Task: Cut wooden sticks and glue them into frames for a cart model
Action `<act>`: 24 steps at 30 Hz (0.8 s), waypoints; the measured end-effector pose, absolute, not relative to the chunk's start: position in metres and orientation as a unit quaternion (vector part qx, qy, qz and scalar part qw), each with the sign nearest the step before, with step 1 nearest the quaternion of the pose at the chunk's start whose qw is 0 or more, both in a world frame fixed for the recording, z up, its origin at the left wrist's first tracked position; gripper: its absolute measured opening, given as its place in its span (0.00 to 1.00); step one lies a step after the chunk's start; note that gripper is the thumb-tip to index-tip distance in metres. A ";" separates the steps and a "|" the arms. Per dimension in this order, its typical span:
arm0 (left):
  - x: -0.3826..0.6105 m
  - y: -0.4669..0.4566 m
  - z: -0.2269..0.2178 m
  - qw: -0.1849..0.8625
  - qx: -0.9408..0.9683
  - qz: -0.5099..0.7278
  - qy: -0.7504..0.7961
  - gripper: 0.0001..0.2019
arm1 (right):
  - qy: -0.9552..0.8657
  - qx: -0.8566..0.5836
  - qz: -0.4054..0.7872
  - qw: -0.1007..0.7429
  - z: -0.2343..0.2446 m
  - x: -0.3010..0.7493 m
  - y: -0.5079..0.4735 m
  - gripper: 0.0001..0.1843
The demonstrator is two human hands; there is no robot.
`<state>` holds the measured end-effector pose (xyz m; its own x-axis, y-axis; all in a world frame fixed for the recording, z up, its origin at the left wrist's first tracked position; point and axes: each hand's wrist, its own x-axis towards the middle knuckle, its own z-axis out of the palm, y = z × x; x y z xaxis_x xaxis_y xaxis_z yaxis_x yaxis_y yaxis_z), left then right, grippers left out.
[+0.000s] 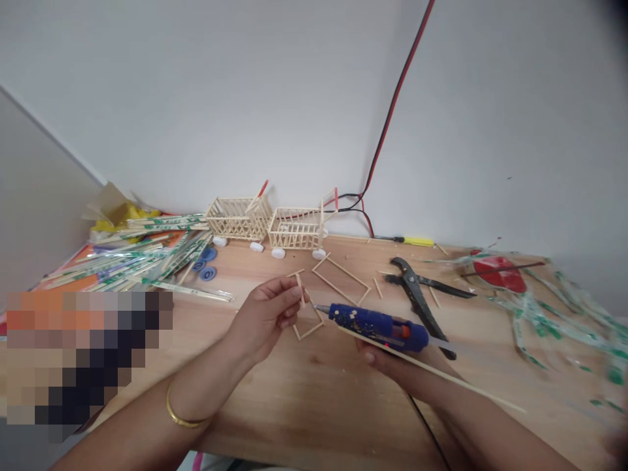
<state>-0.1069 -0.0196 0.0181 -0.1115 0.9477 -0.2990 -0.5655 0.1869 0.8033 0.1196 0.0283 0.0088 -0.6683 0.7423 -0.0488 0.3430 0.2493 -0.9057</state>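
My left hand (267, 313) pinches a short wooden stick (299, 289), held upright over a small stick frame (309, 325) lying on the wooden table (314, 399). My right hand (392, 363) grips a blue glue gun (377, 325) from below, its nozzle pointing left at the short stick. The same hand also holds a long thin stick (441, 376) that runs out to the right. A larger stick frame (342, 279) lies just beyond the hands.
Two small stick carts (267, 224) with white wheels stand at the back by the wall. Packs of chopsticks (142, 258) pile up at the left, with blue caps (206, 263). Black pliers (419, 297), torn wrappers (549, 314), a red disc (500, 273) and hanging wires (387, 131) lie right.
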 end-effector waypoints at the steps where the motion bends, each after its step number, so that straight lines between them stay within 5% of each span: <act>1: -0.108 -0.020 0.018 0.640 0.209 0.598 0.435 0.10 | -0.760 -0.365 0.501 0.196 0.012 0.117 0.026 0.16; 24: -0.107 -0.020 0.014 0.682 0.181 0.594 0.386 0.09 | -0.761 -0.444 0.435 0.185 0.010 0.116 0.024 0.16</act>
<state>-0.1071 -0.0204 0.0142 -0.0053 0.9501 -0.3118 -0.6706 0.2279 0.7060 0.1158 0.0238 0.0101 -0.5377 0.8367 -0.1037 0.5140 0.2278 -0.8270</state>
